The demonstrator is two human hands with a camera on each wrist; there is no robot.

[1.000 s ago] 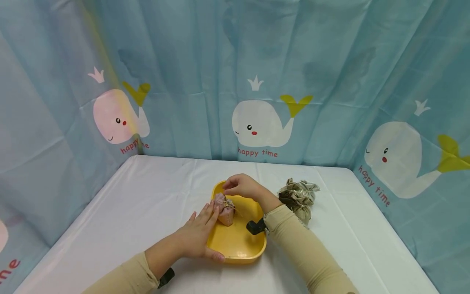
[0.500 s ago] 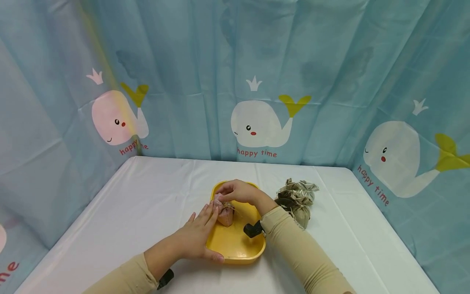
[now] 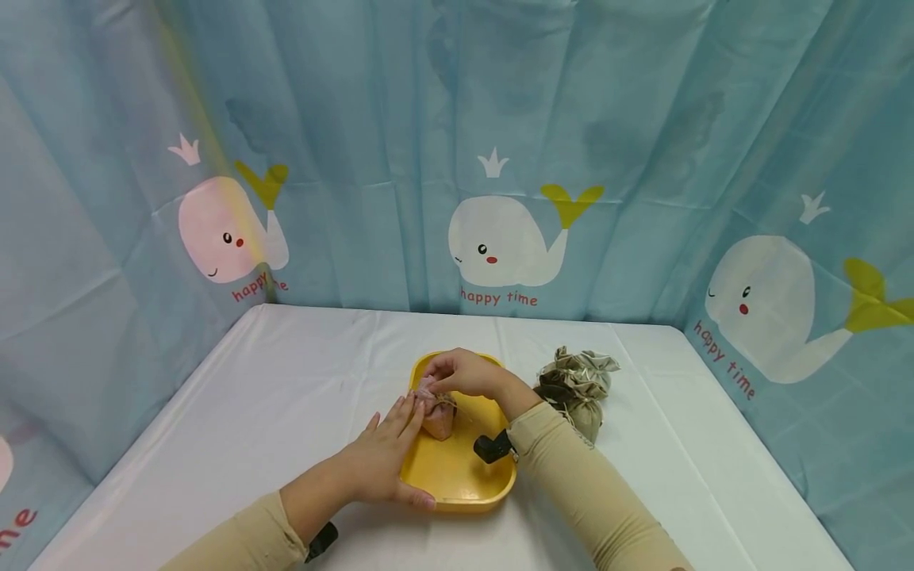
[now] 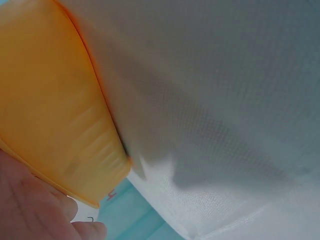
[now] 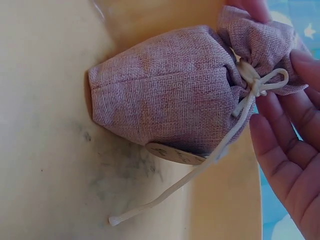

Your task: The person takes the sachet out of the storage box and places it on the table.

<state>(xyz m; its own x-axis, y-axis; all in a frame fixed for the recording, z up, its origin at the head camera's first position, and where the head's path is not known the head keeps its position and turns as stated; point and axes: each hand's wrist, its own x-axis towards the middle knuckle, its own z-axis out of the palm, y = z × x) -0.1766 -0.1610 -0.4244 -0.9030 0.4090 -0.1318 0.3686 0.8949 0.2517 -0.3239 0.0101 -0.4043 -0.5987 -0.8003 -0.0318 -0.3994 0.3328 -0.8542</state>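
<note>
A pinkish-mauve cloth drawstring pouch (image 5: 165,90) lies in a yellow tray (image 3: 457,488), its gathered top towards the far left. A cream cord is tied in a bow round its neck, and a small round tag shows under it in the right wrist view. My right hand (image 3: 467,374) reaches over the tray and pinches the pouch's gathered top between thumb and fingers. My left hand (image 3: 382,460) lies spread along the tray's left side, thumb at the near rim and fingertips by the pouch. The left wrist view shows its fingers (image 4: 45,200) at the tray's rim.
Several crumpled gold and dark olive cloth pouches (image 3: 581,388) stand together right of the tray, close to my right forearm. A white cloth covers the table (image 3: 286,412). Blue curtains (image 3: 357,159) with whale prints enclose its back and sides.
My right hand has come down and slightly towards me from the tray's far end, onto the pouch's gathered top. My left hand has kept its place on the tray.
</note>
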